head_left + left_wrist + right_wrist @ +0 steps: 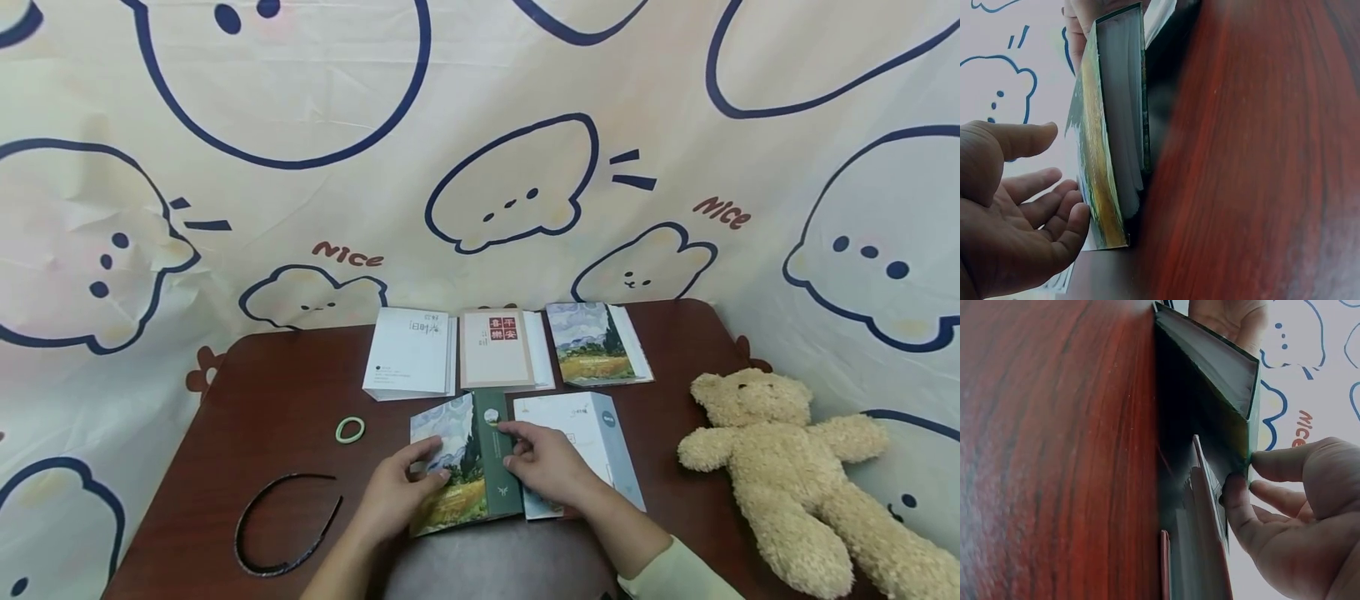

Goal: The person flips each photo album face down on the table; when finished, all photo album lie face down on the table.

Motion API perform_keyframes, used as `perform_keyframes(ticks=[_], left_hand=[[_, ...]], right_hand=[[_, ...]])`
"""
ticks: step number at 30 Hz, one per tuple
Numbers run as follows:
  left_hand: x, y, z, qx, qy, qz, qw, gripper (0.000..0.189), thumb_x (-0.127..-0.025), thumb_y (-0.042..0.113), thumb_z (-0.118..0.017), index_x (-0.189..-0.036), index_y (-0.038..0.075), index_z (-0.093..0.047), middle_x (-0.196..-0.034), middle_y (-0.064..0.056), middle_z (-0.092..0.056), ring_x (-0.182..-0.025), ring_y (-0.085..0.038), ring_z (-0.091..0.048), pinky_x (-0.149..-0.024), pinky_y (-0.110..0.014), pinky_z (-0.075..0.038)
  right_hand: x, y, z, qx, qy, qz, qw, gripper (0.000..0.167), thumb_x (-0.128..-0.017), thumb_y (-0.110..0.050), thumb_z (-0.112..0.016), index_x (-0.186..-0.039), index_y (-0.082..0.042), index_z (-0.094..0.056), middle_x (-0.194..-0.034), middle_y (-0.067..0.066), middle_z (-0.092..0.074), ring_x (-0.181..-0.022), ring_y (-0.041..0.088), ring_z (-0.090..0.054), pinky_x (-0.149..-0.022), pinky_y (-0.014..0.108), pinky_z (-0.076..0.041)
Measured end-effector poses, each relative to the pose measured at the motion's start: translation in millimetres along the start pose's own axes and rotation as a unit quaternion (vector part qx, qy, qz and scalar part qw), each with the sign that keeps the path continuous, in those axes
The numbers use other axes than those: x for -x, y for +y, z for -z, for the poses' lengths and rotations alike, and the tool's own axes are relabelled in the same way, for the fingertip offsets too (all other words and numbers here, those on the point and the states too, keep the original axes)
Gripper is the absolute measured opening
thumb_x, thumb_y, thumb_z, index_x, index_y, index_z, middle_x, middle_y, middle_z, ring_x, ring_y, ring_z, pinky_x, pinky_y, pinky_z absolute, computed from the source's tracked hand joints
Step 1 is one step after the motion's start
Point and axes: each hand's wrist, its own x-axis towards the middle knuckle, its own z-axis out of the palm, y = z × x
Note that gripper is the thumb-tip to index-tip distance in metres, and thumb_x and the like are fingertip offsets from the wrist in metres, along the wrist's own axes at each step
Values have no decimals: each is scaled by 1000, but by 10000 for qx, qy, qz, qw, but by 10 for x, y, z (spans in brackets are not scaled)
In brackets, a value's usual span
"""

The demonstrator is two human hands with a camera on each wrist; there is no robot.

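Album (pixel 468 471) is held at the worktop's (pixel 300 392) near middle, its long axis running away from the wearer, green spine (pixel 497 462) rightward. Spine is pinched by the right grip (pixel 551 462); cover is touched by the relaxed left grip (pixel 401 492). Page edges and raised spine are revealed by wrist views. Leftward, room extends toward a hair ring (pixel 350 430); rightward, it is narrowed by a pale album (pixel 577 412).

It looked like a home: cartoon-printed fabric (pixel 480 92) hung behind a wood-grain bench (pixel 300 400) bearing a headband (pixel 272 572) and green hair tie (pixel 350 441), with a teddy bear (pixel 776 467) at its right.
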Motion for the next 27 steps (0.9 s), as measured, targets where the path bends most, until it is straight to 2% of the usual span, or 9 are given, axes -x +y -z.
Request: perform_keyframes(ticks=[7,18,23,27], left_hand=[[37,-2,67,2,-78,139,9999,51,-92,16,-80,-140,9,-65,-134,-18,-66,-114,-34,-67,-84,-42,-59],[39,-15,109,24,-27,207,9998,51,-91,16,-80,-139,9,-66,-132,-17,-66,-117,-33,-65,-79,-36,-58],[35,-14,118,1,-47,193,9998,51,-91,17,-80,-139,10,-66,-132,-16,-66,-119,-34,-64,-82,-39,-58],[24,-17,131,-55,-22,137,9999,52,-91,17,-81,-139,8,-66,-131,-15,-67,-120,-32,-64,-84,-38,-57]], right_hand=[[-20,12,-59,599,-58,162,9981,46,-97,-12,-71,-142,-13,-63,-73,-8,-61,-59,9,-56,-55,29,-48],[-45,-21,-117,1154,-215,214,9929,46,-99,-15,-69,-144,-11,-61,-55,-7,-52,-50,8,-51,-51,27,-43],[-50,-40,-125,1286,-252,169,9912,47,-99,-15,-70,-144,-11,-61,-54,-7,-53,-49,8,-51,-49,27,-43],[-54,-54,-129,1364,-228,122,9903,50,-97,-15,-71,-145,-8,-60,-60,-8,-55,-53,7,-53,-52,27,-46]])
